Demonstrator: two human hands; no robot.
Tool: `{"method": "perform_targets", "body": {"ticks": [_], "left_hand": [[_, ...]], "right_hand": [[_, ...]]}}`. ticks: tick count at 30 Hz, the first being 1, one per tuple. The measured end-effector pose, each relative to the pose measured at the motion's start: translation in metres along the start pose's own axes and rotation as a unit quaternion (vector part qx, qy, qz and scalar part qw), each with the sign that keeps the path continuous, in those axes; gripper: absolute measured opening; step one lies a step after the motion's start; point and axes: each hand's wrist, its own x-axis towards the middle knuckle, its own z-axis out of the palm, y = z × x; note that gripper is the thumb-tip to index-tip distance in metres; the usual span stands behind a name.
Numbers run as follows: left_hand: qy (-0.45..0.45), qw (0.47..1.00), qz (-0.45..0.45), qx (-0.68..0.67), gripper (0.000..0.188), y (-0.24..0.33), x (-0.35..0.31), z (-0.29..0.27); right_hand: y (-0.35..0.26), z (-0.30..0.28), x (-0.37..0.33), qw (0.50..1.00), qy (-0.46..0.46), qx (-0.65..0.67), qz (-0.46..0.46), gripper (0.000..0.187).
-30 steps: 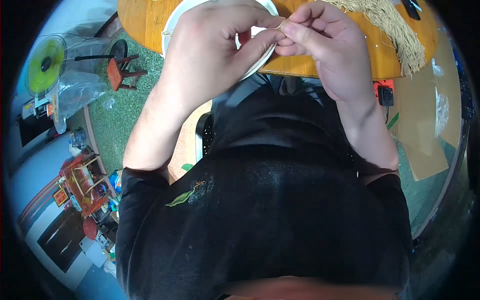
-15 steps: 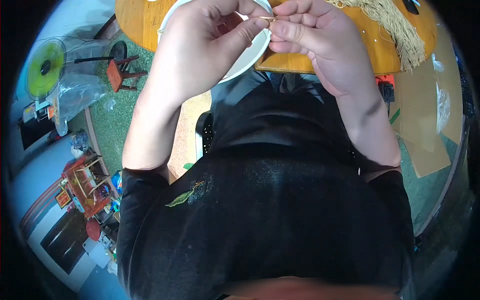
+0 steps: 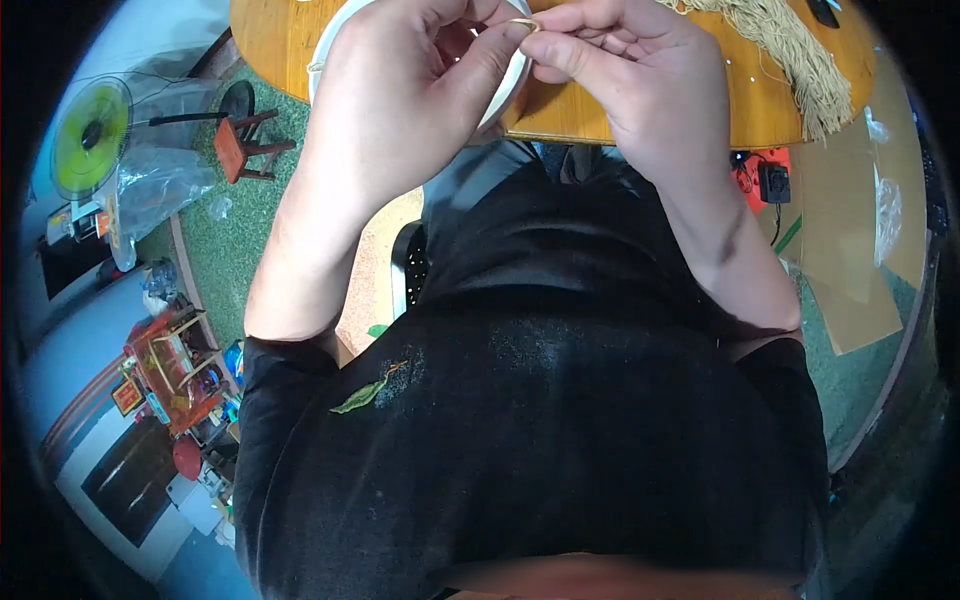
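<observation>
Close together at the table's near edge, both my hands pinch a thin beige cord (image 3: 522, 22). It bends in a small curve between the fingertips. My left hand (image 3: 410, 100) is closed on it with thumb and forefinger, above a white round container (image 3: 506, 92) that the hand mostly hides. From the other side, my right hand (image 3: 650, 85) pinches the cord between thumb and forefinger, its other fingers curled. To the right on the table lies a thick bundle of beige cords (image 3: 800, 70), much like the one I hold.
The wooden table (image 3: 275, 45) has tiny white bits and a dark object (image 3: 823, 12) at its far right. A green fan (image 3: 92, 135) and a small red stool (image 3: 232, 150) stand at left. Flattened cardboard (image 3: 840, 230) lies at right, near a black adapter (image 3: 773, 183).
My right hand has shifted slightly up and left, uncovering more of the adapter. The cord between my fingertips now shows as a raised curve. My left hand has moved only a little.
</observation>
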Motion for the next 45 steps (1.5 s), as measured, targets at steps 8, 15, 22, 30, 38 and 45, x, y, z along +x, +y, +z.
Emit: {"method": "perform_targets", "body": {"ticks": [8, 15, 22, 30, 38, 45], "left_hand": [[-0.041, 0.986, -0.029, -0.156, 0.011, -0.017, 0.007, 0.002], [-0.043, 0.990, -0.043, -0.126, 0.012, -0.020, 0.010, -0.002], [-0.084, 0.947, 0.157, -0.269, 0.009, -0.057, 0.024, 0.008], [-0.086, 0.980, 0.012, -0.178, 0.009, -0.013, 0.001, -0.006], [-0.097, 0.955, -0.021, -0.279, 0.016, -0.019, -0.002, -0.008], [-0.034, 0.994, -0.027, -0.096, 0.017, -0.013, 0.006, -0.003]], "right_hand": [[0.036, 0.000, 0.019, 0.943, -0.106, 0.123, -0.291, 0.006], [-0.002, 0.004, 0.004, 0.998, 0.000, 0.048, 0.044, 0.012], [0.002, 0.002, 0.006, 0.999, -0.002, 0.011, 0.052, 0.010], [0.021, -0.008, 0.014, 0.997, 0.024, 0.041, 0.055, 0.009], [0.020, -0.005, 0.009, 0.999, 0.015, 0.028, -0.014, 0.007], [0.022, -0.001, 0.007, 0.998, 0.028, -0.019, -0.051, 0.006]]}}
